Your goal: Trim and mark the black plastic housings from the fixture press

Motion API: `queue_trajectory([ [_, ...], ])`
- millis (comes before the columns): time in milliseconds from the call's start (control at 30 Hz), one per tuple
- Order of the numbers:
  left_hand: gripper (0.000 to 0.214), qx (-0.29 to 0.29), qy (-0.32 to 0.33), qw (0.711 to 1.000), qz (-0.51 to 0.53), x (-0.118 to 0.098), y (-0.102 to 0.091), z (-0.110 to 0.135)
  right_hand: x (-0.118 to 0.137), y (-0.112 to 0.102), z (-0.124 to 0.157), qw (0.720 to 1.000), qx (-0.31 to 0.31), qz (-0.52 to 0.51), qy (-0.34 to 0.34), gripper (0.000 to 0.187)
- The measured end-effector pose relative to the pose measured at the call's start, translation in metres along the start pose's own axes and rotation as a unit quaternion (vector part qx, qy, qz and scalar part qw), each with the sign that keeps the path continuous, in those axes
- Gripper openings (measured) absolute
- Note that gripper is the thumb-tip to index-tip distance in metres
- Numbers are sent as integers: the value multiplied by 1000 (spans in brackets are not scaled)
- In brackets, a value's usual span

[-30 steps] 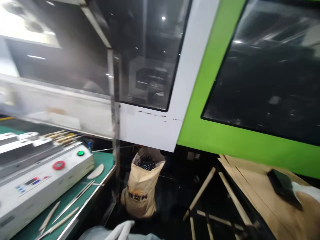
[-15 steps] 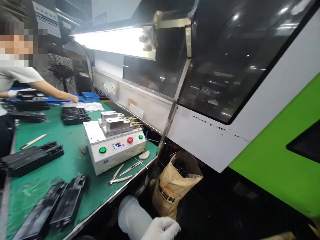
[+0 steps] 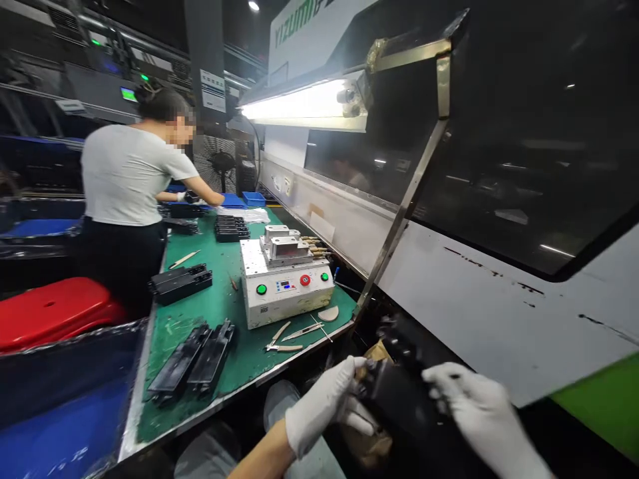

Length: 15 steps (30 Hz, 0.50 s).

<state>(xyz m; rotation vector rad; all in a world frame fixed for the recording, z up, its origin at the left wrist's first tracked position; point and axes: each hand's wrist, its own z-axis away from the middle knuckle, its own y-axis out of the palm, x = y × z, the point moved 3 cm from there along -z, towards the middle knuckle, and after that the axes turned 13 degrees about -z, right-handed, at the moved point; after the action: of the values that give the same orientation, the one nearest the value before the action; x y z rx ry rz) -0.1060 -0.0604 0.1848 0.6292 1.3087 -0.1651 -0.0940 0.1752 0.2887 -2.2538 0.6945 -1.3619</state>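
- White cloth covers my left hand (image 3: 324, 402), its fingers partly bent around the left side of the long black moulded-plastic part (image 3: 397, 392), so I have hold of it there.
- My right hand (image 3: 474, 402), gloved in white too, has half-curled fingers close by the part's right side; blur keeps me from telling whether they touch or pinch anything.
- The part sits between my hands, above the brown paper sack (image 3: 377, 452). I judge it stiff, fairly light and slick under cloth; any small end details may be fragile, so the long side walls seem the better hold.
- Beyond, on the green-topped table (image 3: 244, 342), beige-handled nippers (image 3: 289, 348) lie near two black trough-shaped plastic parts (image 3: 210, 359).
- Farther back stands a white metal push-button fixture (image 3: 289, 309).
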Motion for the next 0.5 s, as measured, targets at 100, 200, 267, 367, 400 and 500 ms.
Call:
queue_trajectory([
  [100, 51, -80, -31, 985, -150, 0, -15, 15, -12, 73, -8, 981, 168, -35, -93, 47],
  [200, 65, -164, -116, 957, -211, 25, -22, 31, -27, 121, -1, 966, 195, -95, -138, 46],
  [267, 68, -222, -117, 933, -257, 37, -27, 38, -47, 138, -5, 967, 186, -170, -31, 50],
  [367, 64, -281, -110, 905, -301, 27, -43, 49, -81, 141, -27, 938, 131, -282, 155, 62],
  [400, 62, -296, -109, 899, -303, 15, -53, 52, -92, 137, -36, 931, 106, -301, 177, 65],
  [500, 59, -367, -29, 872, -322, -56, -104, 49, -127, 120, -55, 944, 33, -283, 166, 67],
])
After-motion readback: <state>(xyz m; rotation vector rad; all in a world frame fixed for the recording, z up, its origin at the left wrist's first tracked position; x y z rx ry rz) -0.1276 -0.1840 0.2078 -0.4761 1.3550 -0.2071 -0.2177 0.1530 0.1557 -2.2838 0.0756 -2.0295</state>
